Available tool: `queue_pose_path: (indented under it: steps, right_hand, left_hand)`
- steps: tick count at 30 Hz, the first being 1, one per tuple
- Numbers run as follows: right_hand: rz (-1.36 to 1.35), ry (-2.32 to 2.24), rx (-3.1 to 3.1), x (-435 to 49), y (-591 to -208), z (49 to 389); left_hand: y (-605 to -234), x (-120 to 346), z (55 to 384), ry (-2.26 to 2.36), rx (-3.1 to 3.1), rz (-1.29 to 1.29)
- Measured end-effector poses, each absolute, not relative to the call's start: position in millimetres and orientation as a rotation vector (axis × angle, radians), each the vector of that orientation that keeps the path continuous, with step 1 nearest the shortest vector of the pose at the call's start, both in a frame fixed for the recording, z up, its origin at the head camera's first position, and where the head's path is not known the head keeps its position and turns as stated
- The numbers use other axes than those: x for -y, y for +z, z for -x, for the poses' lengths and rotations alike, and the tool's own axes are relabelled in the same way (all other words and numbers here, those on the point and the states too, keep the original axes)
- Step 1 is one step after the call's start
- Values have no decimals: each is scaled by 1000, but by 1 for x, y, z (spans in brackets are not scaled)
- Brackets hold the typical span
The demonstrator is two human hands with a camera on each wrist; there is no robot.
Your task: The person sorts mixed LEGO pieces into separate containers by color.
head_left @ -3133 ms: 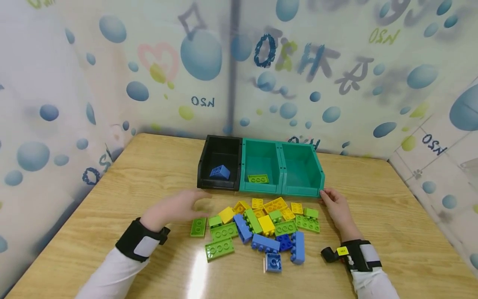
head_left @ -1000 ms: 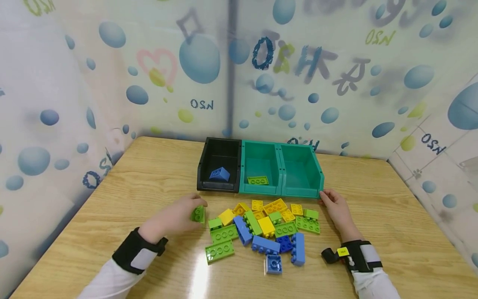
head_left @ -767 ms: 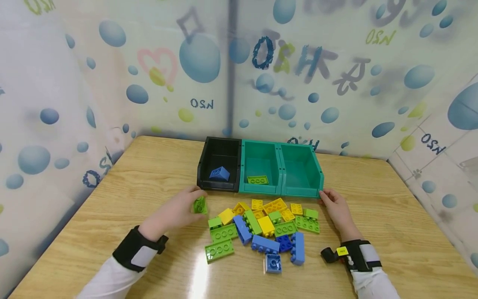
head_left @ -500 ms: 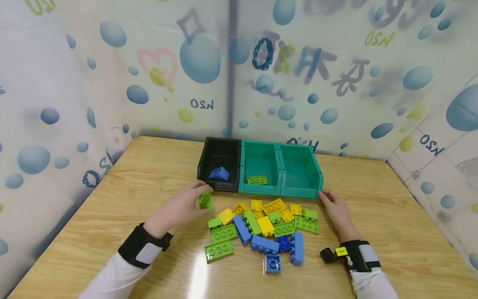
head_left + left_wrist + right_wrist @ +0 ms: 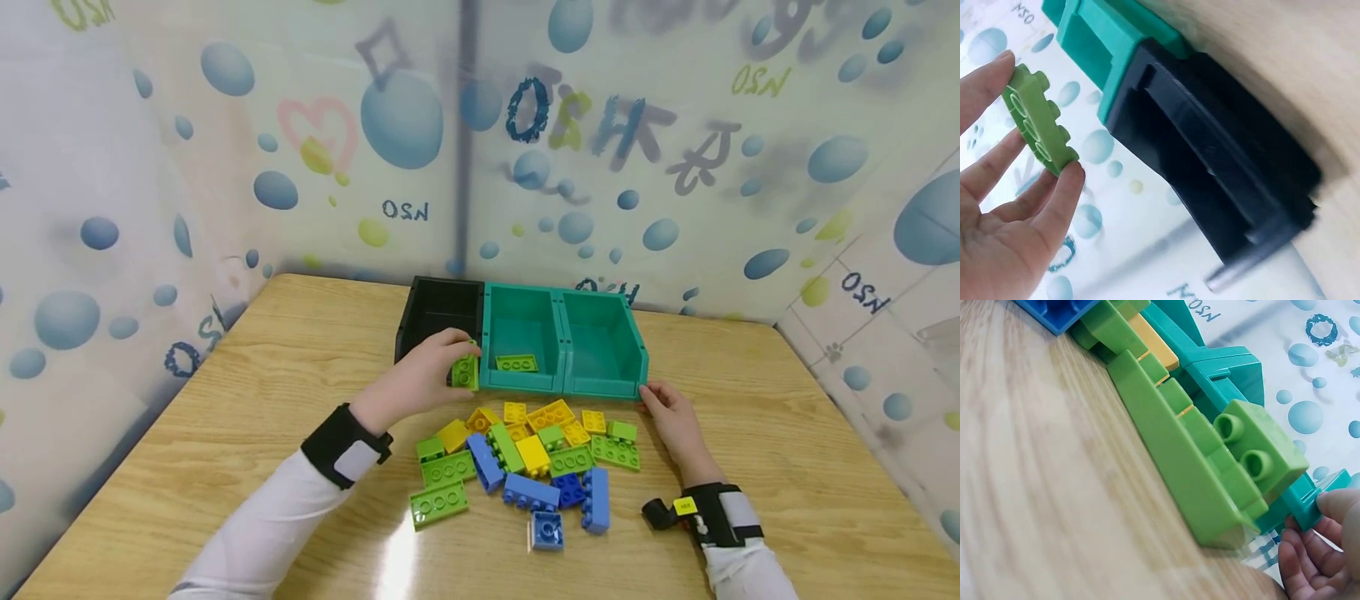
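My left hand [image 5: 412, 379] pinches a lime-green building brick [image 5: 465, 373] between thumb and fingertips, in front of the black bin [image 5: 442, 287] and close to its border with the middle teal bin [image 5: 525, 383]. In the left wrist view that green brick [image 5: 1041, 119] is held by its ends, studs facing the bins. At the front corner of the right-hand teal bin [image 5: 607, 388], my right hand [image 5: 678, 429] pinches the edge between thumb and fingers. A flat green brick [image 5: 516, 363] lies inside the middle bin. My left hand covers the front of the black bin.
Loose bricks lie in front of the bins: yellow ones [image 5: 534, 454], green ones [image 5: 438, 503] and blue ones [image 5: 532, 492]. A small blue brick [image 5: 547, 531] is nearest the front. Behind the wooden table [image 5: 315, 333] hangs a printed curtain [image 5: 300, 225].
My left hand has picked up the green brick from the left of the pile and carried it up and right to the bins. My right hand has stayed at the bin corner.
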State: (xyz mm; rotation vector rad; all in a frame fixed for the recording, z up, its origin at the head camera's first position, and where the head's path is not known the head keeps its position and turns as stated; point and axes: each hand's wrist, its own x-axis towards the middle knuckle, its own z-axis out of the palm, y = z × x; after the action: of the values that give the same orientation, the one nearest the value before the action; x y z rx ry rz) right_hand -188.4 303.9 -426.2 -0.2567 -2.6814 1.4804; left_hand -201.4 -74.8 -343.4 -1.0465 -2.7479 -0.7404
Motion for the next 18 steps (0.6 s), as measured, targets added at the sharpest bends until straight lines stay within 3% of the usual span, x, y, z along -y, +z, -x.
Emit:
queue_pose_path:
  steps: [11, 18]
  right_hand:
    - [245, 1484, 2670, -305, -426, 190]
    - [246, 1458, 2696, -305, -428, 188]
  left_hand:
    - [-318, 37, 230, -717, 2789, 1061]
    - [-321, 19, 256, -646, 2888, 1023]
